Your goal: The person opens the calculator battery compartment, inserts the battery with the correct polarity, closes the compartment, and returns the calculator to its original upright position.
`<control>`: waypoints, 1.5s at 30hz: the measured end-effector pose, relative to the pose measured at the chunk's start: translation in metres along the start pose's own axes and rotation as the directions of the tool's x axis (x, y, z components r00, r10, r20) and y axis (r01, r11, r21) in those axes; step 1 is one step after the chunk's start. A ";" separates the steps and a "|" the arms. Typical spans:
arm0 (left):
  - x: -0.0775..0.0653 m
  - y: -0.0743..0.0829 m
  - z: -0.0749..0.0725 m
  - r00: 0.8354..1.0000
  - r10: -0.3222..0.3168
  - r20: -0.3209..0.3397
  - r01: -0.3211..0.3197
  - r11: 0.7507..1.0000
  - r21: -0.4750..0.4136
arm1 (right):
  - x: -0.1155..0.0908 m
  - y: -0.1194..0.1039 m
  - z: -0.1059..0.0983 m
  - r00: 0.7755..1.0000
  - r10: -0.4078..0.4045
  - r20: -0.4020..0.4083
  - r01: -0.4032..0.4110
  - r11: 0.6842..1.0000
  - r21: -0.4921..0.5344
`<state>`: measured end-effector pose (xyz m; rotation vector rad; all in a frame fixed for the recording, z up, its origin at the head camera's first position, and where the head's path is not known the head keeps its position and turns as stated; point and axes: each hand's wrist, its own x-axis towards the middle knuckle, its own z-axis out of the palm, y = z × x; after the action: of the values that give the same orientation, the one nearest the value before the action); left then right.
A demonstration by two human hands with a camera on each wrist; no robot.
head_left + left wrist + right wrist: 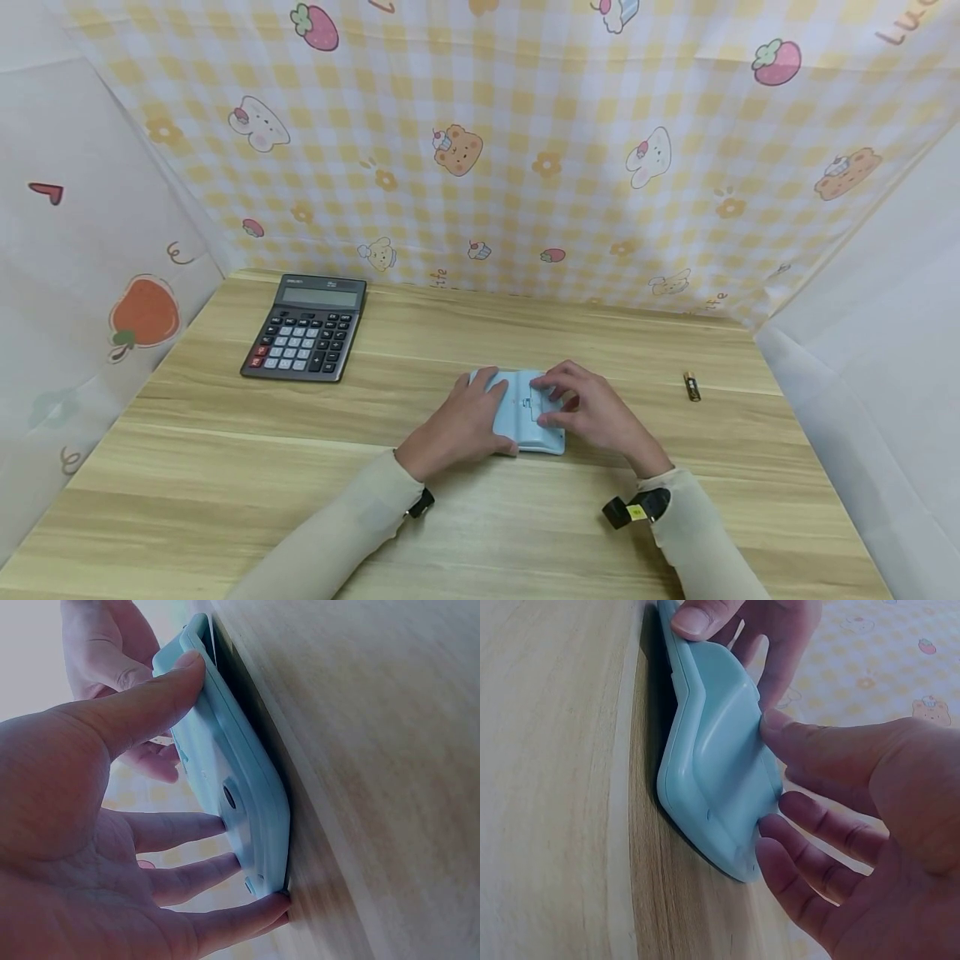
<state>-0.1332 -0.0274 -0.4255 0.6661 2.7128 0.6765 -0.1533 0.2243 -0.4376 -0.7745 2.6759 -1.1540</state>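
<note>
A yellow-checked cloth [517,150] hangs behind, across twelve o'clock, and the wooden bench [525,521] spreads below it. Two cream sleeves come over the bench: the left sleeve [337,533] from eight o'clock and the right sleeve [701,533] from four, both slanting inward. A dark calculator [303,329] lies face up at ten o'clock from the hands. The left hand [468,418] sits at the nine o'clock side of a light-blue device [519,423], knuckles up; its grip spans the body and holds it, thumb against the six o'clock edge, fingers spread and bent toward the far and nine o'clock edges. The right hand [595,408] arches in from three o'clock, wrist higher than the bent fingers; thumb and fingertips touch the device with a modest gap between them, and I cannot tell whether this grip is pinching anything. The light-blue device itself lies on the bench, between the two hands, with a small panel [536,406] outlined on its upper face beside the right fingertips. Black wrist straps show at both cuffs. Well apart from the hands, near three o'clock, a small battery [692,387] lies on the bench.
</note>
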 end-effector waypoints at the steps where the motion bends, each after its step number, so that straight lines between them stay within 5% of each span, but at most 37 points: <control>1: 0.000 0.000 0.000 1.000 0.000 0.000 0.000 1.000 0.000 | 0.000 0.000 0.000 1.000 -0.002 -0.001 0.002 1.000 0.003; 45: 0.000 0.000 0.000 1.000 -0.001 0.000 0.001 1.000 0.000 | -0.001 0.001 0.000 1.000 0.001 -0.003 -0.001 0.999 0.048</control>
<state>-0.1328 -0.0274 -0.4257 0.6653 2.7123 0.6767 -0.1530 0.2255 -0.4379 -0.7647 2.6406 -1.2155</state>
